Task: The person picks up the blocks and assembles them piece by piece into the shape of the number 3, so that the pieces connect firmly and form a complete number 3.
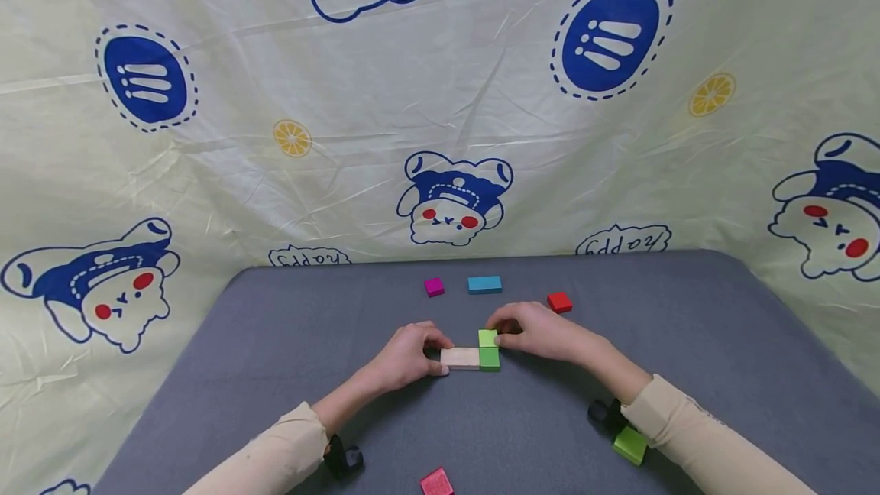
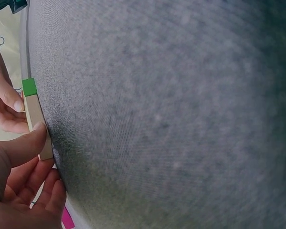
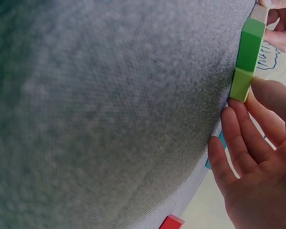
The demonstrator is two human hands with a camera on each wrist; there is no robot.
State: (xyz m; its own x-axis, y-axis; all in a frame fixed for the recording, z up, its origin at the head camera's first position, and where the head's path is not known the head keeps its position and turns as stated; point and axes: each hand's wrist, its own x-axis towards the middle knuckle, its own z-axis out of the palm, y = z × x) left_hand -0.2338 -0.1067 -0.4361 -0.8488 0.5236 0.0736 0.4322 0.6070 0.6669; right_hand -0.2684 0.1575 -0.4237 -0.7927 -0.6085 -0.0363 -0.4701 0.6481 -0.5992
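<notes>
My left hand [image 1: 412, 356] pinches the left end of a plain wooden block [image 1: 460, 358], thumb at its front and fingers behind. Against the block's right end sits a green block [image 1: 490, 359], also seen past the thumb in the left wrist view [image 2: 29, 87]. Right behind the green block is a light green block [image 1: 487, 338]. Its right side is held by the thumb and fingers of my right hand [image 1: 539, 331]. The right wrist view shows the thumb tip at an edge of the light green block [image 3: 241, 86], with the other fingers close under it.
Toward the back lie a magenta block [image 1: 434, 286], a blue block [image 1: 484, 285] and a red block [image 1: 560, 302]. Another light green block [image 1: 630, 445] lies beside the right sleeve. A pinkish-red block [image 1: 437, 481] is at the front of the grey table [image 1: 330, 312]. A printed curtain hangs behind.
</notes>
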